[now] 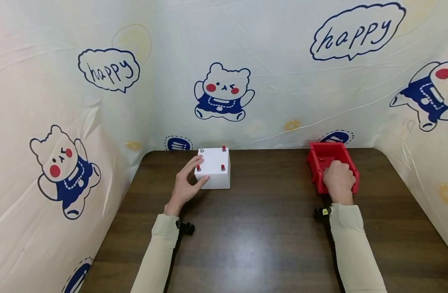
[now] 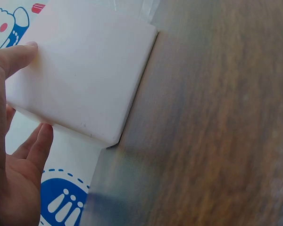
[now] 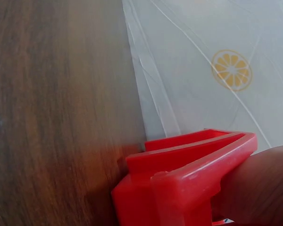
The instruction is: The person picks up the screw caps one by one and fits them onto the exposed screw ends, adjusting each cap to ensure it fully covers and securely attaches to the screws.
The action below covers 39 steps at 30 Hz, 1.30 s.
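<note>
A white box (image 1: 213,165) stands on the table, with upright metal posts at its top corners. Three posts carry red caps; the one at the far left corner is bare metal. My left hand (image 1: 185,185) grips the box from its left, thumb against the front face and fingers at the left side. In the left wrist view the thumb lies on the plain white face (image 2: 85,70). My right hand (image 1: 339,179) reaches down into a red plastic bin (image 1: 313,162) over its near side. Its fingertips are hidden inside, so I cannot tell what they hold. A small red piece shows on the bin floor.
The dark wooden table (image 1: 253,228) has its far edge just behind the box and bin. A printed cloth (image 1: 165,93) hangs behind and along the sides. Each forearm wears a black wrist camera, the left one (image 1: 187,228) and the right one (image 1: 320,213).
</note>
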### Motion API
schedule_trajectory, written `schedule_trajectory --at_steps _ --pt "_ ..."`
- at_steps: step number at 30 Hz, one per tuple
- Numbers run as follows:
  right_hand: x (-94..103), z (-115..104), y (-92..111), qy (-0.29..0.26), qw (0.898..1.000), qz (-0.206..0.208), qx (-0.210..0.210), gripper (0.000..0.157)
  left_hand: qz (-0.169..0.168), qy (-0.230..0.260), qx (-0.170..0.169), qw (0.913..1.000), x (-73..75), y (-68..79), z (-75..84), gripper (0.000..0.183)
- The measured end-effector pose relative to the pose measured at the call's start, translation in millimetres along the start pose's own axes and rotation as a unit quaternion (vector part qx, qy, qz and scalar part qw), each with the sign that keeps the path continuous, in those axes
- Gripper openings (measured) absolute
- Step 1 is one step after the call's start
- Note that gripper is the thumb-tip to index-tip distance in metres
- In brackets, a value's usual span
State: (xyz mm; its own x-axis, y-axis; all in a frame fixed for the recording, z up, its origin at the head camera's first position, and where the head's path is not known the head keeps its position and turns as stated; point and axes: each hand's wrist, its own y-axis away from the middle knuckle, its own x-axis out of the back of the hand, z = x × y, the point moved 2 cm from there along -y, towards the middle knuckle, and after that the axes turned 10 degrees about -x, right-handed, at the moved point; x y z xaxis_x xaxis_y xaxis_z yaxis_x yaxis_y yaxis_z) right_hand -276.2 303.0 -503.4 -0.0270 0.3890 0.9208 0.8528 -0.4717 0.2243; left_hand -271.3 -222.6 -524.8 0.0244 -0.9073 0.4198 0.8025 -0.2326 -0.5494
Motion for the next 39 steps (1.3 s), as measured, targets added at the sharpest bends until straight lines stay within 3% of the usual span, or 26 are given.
schedule_trajectory --at_steps 5,12,15,21,24,32,39 --pt "-1.4 -0.2 -1.5 -0.003 1.0 -0.003 0.007 0.031 -0.002 0.003 -0.002 1.0 0.7 0.4 0.2 0.059" --pt "-4.0 -0.3 -2.2 -0.032 0.998 0.031 0.051 0.025 -0.001 0.018 0.003 0.9998 3.0 -5.2 39.9 0.056" --pt "-6.0 -0.7 -1.9 -0.05 0.995 0.052 0.067 0.021 -0.003 0.012 0.005 0.9999 2.4 -4.7 35.1 0.057" --pt "-7.5 -2.8 -0.2 -0.075 0.99 0.082 0.088 0.014 -0.001 -0.001 -0.003 1.0 -0.1 -0.7 6.8 0.061" --pt "-7.2 -3.5 0.0 -0.079 0.988 0.093 0.093 0.016 -0.002 -0.004 -0.004 1.0 0.4 0.3 0.4 0.061" --pt "-7.2 -2.6 -1.0 -0.066 0.993 0.072 0.073 0.019 -0.007 -0.01 -0.008 0.9999 1.6 0.2 0.0 0.06" --pt "-7.6 -2.7 -1.5 -0.082 0.991 0.078 0.077 0.025 -0.008 -0.011 -0.007 0.9999 1.8 0.6 1.3 0.06"
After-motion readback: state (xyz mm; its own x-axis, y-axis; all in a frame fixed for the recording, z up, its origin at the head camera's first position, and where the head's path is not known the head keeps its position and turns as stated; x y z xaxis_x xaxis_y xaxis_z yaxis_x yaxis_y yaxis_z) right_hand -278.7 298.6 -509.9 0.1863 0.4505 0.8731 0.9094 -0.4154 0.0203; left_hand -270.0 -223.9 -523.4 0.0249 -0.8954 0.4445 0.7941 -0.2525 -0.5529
